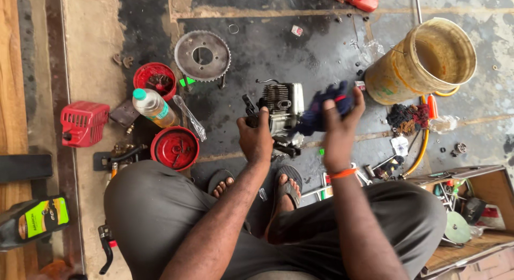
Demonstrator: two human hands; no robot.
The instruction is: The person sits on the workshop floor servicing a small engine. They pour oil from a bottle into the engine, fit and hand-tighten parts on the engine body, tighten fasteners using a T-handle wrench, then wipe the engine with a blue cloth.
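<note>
A: Stained dark concrete floor (pixel 300 49), oil-marked. Small engine (pixel 281 106) at centre, finned cylinder showing; taking it as the reference.

B: Hands?

A: Left hand (pixel 256 138) just below-left of the engine, fingers curled shut around its near end; the grasped part is hidden. Right hand (pixel 338 131) to the engine's right, fingers closed on a dark blue rag (pixel 324 106), blurred, touching the engine's side.

B: Surroundings?

A: Sprocket (pixel 202 56) up-left of the engine. Red round cover (pixel 174 148) and plastic bottle (pixel 154 106) to its left. Yellow bucket (pixel 399 76) to its right, lying on its side. Red object, far above the engine, cut off by the frame.
</note>
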